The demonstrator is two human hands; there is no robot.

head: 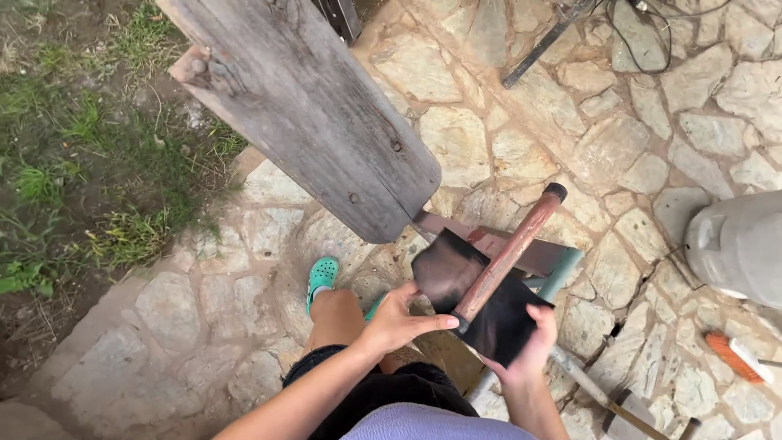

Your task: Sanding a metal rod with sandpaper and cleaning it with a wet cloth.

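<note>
A reddish-brown wooden tool handle (511, 248) with a dark cap at its far end lies slanted across a black sheet (450, 273). My left hand (397, 320) pinches the sheet's near edge beside the handle's lower end. From below on the right, my right hand (531, 346) cups the sheet with its fingers curled under it. Both hands hover above my lap. The handle's lower end is hidden between the sheet and my hands.
A weathered grey plank (309, 106) juts in from the upper left over a stone-paved floor (619, 147). My foot wears a green clog (321, 277). A grey metal canister (737, 244), an orange brush (731, 355), a teal frame (564, 275), cables (643, 41) and another tool handle (586, 385) lie around. Grass (73, 163) is left.
</note>
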